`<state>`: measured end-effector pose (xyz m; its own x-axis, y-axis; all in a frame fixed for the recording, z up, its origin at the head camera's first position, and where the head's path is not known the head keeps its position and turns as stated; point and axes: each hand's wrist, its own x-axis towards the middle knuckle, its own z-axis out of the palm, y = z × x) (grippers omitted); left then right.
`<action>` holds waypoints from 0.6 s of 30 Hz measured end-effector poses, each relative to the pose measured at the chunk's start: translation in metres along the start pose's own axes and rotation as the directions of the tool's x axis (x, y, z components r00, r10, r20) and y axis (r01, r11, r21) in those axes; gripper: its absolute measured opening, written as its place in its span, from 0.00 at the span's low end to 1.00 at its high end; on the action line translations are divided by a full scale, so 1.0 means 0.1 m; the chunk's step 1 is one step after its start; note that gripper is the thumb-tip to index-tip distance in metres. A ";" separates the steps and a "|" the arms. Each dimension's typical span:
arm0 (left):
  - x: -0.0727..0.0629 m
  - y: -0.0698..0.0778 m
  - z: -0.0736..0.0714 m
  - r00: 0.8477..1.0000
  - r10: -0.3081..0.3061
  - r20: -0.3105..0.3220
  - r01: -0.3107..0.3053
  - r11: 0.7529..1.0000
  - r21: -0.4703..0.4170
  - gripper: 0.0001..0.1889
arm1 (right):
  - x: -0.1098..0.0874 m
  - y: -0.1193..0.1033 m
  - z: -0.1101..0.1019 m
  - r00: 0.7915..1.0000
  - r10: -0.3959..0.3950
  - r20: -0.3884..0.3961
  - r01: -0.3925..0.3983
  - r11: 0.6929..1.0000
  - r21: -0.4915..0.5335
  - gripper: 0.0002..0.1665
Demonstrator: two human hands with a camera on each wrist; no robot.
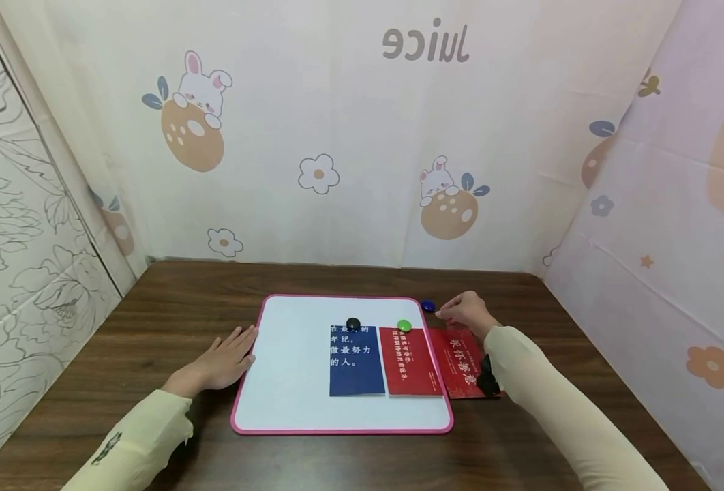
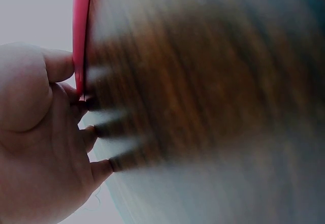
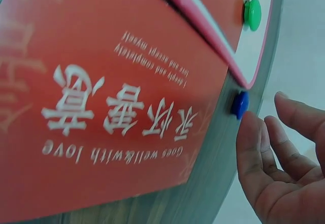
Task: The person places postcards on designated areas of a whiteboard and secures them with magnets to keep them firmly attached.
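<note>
A small whiteboard [image 1: 288,409] with a pink frame lies flat on the table. My left hand [image 1: 223,358] rests at its left edge, fingers extended; the left wrist view shows fingertips along the pink frame [image 2: 81,36]. At the board's upper right corner a round blue magnet [image 1: 428,306] sits on the wood. My right hand [image 1: 468,312] is just right of that magnet, thumb and fingers apart, a fingertip close to the blue magnet [image 3: 240,104] in the right wrist view. Beneath the right wrist, a red card [image 1: 457,358] with white writing lies partly hidden.
On the board, a black magnet [image 1: 353,324] sits at the top of a blue card [image 1: 356,375], and a green magnet [image 1: 404,326] at the top of another red card [image 1: 410,375]. The brown wooden table [image 1: 337,460] meets a patterned curtain [image 1: 362,225] behind.
</note>
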<state>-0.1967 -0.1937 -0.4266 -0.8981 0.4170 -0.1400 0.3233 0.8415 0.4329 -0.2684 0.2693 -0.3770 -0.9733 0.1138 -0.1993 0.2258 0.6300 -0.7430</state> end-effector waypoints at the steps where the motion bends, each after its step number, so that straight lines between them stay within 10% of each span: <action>1: 0.00 0.00 0.00 1.000 0.002 0.000 -0.002 1.000 0.000 0.31 | 0.00 0.02 -0.02 1.000 0.008 0.003 -0.008 1.000 -0.001 0.16; 18: 0.00 0.00 0.00 1.000 0.018 -0.014 -0.018 1.000 0.002 0.31 | -0.13 0.31 -0.29 0.986 0.148 0.077 -0.144 0.988 -0.050 0.19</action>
<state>-0.1965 -0.1938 -0.4265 -0.8962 0.4272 -0.1201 0.3396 0.8345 0.4339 -0.2501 0.3096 -0.3789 -0.9232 0.1462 -0.3554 0.3614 0.6447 -0.6736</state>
